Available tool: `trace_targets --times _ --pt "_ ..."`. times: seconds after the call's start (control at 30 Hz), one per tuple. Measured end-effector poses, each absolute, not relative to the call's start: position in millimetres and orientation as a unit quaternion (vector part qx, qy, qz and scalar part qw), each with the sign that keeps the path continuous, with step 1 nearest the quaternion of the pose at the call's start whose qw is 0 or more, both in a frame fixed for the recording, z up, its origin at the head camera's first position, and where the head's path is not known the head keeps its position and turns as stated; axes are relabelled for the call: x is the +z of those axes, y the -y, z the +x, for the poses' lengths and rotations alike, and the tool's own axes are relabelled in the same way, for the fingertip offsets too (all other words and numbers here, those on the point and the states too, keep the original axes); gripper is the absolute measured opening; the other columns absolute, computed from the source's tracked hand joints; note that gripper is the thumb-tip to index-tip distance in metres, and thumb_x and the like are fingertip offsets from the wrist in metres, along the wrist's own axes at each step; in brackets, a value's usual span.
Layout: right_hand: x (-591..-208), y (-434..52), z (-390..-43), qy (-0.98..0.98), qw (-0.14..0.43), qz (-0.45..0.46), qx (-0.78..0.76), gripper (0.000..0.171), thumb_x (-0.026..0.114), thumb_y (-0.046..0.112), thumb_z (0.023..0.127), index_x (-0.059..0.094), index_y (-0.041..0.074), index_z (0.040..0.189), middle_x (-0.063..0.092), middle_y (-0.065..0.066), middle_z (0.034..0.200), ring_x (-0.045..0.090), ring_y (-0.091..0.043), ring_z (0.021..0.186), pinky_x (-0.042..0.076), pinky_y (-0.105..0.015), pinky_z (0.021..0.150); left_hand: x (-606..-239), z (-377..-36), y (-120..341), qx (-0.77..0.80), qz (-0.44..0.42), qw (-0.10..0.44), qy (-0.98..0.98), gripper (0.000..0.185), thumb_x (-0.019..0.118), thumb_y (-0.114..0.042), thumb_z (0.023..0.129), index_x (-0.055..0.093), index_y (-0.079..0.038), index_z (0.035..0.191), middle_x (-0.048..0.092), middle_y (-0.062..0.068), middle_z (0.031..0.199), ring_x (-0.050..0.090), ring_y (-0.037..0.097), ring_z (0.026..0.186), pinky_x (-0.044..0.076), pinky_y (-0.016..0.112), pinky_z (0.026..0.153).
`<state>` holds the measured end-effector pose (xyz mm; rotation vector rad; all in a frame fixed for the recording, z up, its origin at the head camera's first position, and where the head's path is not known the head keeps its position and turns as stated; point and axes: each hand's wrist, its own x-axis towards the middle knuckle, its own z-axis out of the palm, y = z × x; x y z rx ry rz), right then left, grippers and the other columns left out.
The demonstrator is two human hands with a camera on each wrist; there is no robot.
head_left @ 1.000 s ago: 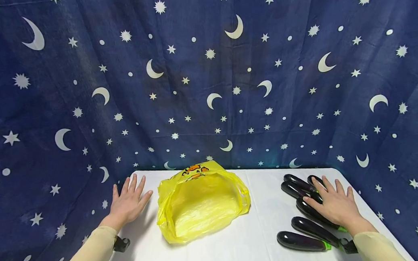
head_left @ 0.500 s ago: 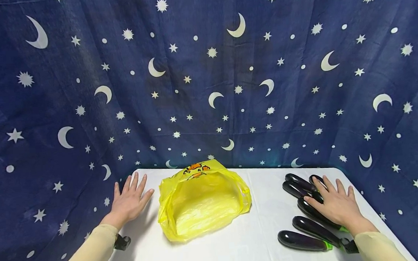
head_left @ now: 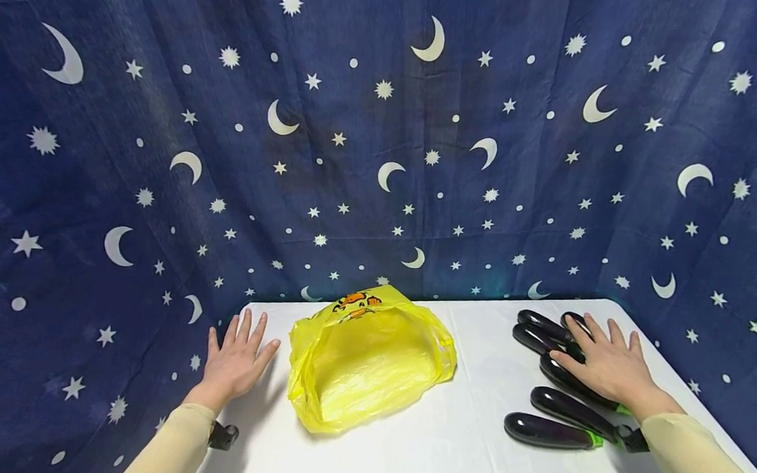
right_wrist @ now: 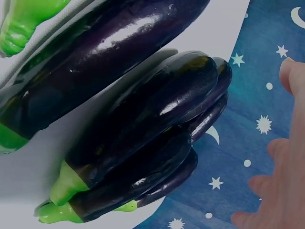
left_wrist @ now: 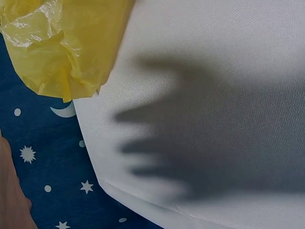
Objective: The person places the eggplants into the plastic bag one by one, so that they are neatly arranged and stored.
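Yellow bag [head_left: 373, 365] sits between the hands [head_left: 232, 367] [head_left: 610, 369]; starry cloth [head_left: 358, 135] hangs behind.

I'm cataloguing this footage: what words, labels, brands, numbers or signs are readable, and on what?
None can be read.
Yellow bag: orange-and-black print on its upper part, too small and creased to make out any lettering.
Eggplants: no markings visible.
Blue cloth: only moons, stars and dots, no text.
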<state>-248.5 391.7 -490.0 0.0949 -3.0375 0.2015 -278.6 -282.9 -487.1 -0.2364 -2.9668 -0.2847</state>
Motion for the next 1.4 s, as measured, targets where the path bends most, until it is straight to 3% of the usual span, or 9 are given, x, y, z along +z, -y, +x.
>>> trace_targets --times 0.7,1.07,1.23,1.4 --pt "-489.4 -388.3 -246.1 0.991 0.068 0.073 0.084 0.093 0.054 0.07 0.095 0.029 0.009 0.161 0.027 -0.032 0.159 0.015 -0.063 0.142 -0.011 -0.078 0.107 -468.5 -276.1 276.5 -0.102 -0.099 0.067 0.988 0.079 0.027 -0.064 0.106 0.018 -0.012 0.165 0.005 0.022 0.169 0.002 0.046 0.153 -0.01 0.072 0.113" --pt "-484.2 -382.8 -237.0 0.98 0.087 0.125 0.13 0.089 0.069 0.055 0.093 0.032 0.011 0.16 0.031 -0.029 0.159 0.026 -0.057 0.142 0.004 -0.076 0.112 -467.9 -268.6 262.4 -0.145 -0.126 0.076 0.979 0.075 0.032 -0.059 0.107 0.021 -0.011 0.164 0.012 0.023 0.168 0.008 0.045 0.153 -0.003 0.072 0.115" --pt "-481.3 -378.7 -233.5 0.976 0.08 0.137 0.147 0.093 0.07 0.058 0.09 0.03 0.015 0.162 0.034 -0.027 0.159 0.027 -0.055 0.142 0.008 -0.077 0.111 -464.4 -264.4 256.2 -0.177 -0.133 0.071 0.973 0.074 0.033 -0.056 0.108 0.02 -0.01 0.164 0.012 0.023 0.168 0.009 0.047 0.152 -0.002 0.072 0.115" --pt "-480.0 -375.5 -230.6 0.974 0.065 0.146 0.16 0.099 0.079 0.055 0.085 0.028 0.021 0.163 0.034 -0.026 0.159 0.026 -0.055 0.143 0.013 -0.077 0.11 -461.9 -261.5 252.0 -0.225 -0.155 0.057 0.96 0.072 0.036 -0.051 0.109 0.016 -0.009 0.165 0.01 0.022 0.168 0.012 0.049 0.151 0.01 0.071 0.116"
